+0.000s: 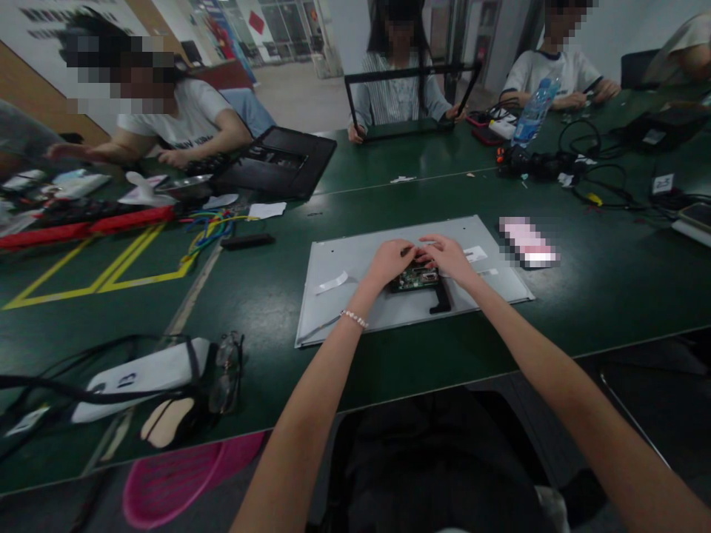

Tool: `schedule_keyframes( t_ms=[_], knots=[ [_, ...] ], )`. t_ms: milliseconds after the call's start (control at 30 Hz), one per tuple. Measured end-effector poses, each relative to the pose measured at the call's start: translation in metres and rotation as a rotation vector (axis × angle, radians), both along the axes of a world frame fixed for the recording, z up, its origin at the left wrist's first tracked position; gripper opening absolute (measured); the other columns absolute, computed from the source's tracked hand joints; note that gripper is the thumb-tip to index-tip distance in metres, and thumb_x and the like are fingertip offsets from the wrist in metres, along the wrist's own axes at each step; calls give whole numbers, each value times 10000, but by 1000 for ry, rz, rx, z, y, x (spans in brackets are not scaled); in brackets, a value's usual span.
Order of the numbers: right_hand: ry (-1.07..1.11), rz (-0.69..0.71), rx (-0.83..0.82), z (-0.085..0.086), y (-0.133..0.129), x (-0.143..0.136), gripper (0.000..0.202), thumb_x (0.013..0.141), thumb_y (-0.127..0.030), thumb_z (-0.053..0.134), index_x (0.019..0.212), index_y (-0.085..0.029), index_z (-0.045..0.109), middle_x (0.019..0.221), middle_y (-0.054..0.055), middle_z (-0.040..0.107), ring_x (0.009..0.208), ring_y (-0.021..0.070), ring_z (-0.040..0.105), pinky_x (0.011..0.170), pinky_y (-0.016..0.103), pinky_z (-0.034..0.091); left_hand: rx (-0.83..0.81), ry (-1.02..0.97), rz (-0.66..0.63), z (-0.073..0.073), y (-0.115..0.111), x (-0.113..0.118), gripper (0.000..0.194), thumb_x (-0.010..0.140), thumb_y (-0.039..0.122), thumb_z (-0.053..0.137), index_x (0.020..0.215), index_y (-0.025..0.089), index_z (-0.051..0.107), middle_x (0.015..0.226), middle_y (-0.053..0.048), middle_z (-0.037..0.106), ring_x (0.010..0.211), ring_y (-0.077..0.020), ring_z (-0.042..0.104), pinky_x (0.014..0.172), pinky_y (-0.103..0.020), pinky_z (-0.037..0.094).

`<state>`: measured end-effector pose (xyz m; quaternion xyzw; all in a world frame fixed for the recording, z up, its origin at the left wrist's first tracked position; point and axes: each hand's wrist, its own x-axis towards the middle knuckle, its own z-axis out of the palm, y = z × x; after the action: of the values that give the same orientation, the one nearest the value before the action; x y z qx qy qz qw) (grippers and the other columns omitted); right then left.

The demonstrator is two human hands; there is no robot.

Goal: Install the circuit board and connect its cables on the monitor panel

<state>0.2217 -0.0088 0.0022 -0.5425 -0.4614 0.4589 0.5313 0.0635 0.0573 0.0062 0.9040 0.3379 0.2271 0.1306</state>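
Observation:
A silver-grey flat panel [378, 314] lies on the green table in front of me. On it rests a green circuit board [421, 277] with a black bracket [441, 298] at its lower right. My left hand [393, 260] is over the board's upper left edge, its fingers bent together around something dark and small. My right hand [446, 255] reaches over the upper right edge, fingers curved inward and close to the left fingertips. What lies between the fingertips is too small to make out. A white strip [332, 283] is on the panel's left part.
A phone [527, 241] lies right of the panel. Glasses [227, 372], a mouse [167, 422] and a white power strip [144, 377] are at the left front. Across the table, a person holds a black frame [411, 72]; a bottle [534, 111] stands among cables.

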Motion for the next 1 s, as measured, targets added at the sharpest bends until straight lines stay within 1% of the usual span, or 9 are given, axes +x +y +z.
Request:
schedule_keyframes(
  t_ms=[100,200,367,467,533,633,733,900,1000],
  knots=[
    [-28,9,30,-2,0,1,263,832,-140,495,1070,-153,607,839,49,713,713,133,697,529,186,516,-34,-7,-59,3,1,-5,216,869,171,520,919,185,730,957,-49,742,903,-192,677,861,-300,497],
    [-63,9,61,-2,0,0,254,831,-152,497,1056,-156,613,855,53,713,724,136,697,536,192,519,-79,1,-93,5,1,-10,229,814,129,559,955,187,730,981,-45,742,924,-189,679,881,-303,502],
    [-116,4,77,-1,-2,0,226,837,-165,511,1027,-157,633,843,55,720,732,145,700,548,204,526,-105,-45,-115,1,5,-14,244,826,131,566,1003,190,723,1021,-50,737,950,-185,679,911,-326,506],
    [-137,5,73,0,-3,-1,230,842,-153,504,1028,-160,640,854,57,728,748,146,703,558,205,530,-99,-105,-79,-5,7,-15,274,819,113,580,1054,177,705,1080,-63,722,1017,-187,660,957,-336,490],
    [-154,10,76,0,-3,-1,238,845,-143,492,1029,-158,642,852,57,728,755,146,705,559,202,529,-114,-142,-41,-8,8,-16,293,804,90,590,1068,165,692,1091,-68,715,1021,-180,656,951,-324,495],
    [-178,24,88,0,-4,-1,247,845,-142,489,1036,-153,645,846,56,725,759,145,705,557,199,526,-149,-169,8,-10,9,-15,271,794,67,593,1031,156,690,1030,-59,721,960,-164,666,908,-304,514],
    [-191,33,102,0,-4,-1,255,845,-146,485,1042,-156,648,855,54,726,770,145,704,566,203,531,-127,-179,61,-12,11,-15,239,786,72,611,996,155,689,975,-52,718,903,-158,665,873,-306,524],
    [-204,36,106,-1,-5,-1,271,846,-166,488,1062,-157,652,868,62,728,786,160,707,573,218,540,-76,-177,48,-14,12,-15,219,789,70,610,962,179,691,941,-30,700,923,-159,644,894,-313,507],
    [-224,42,119,-1,-5,-1,268,847,-179,502,1067,-158,654,881,68,730,801,169,707,584,229,544,-58,-187,61,-16,12,-16,266,786,81,629,1032,170,679,992,-43,680,923,-156,633,882,-300,506]
  ],
)
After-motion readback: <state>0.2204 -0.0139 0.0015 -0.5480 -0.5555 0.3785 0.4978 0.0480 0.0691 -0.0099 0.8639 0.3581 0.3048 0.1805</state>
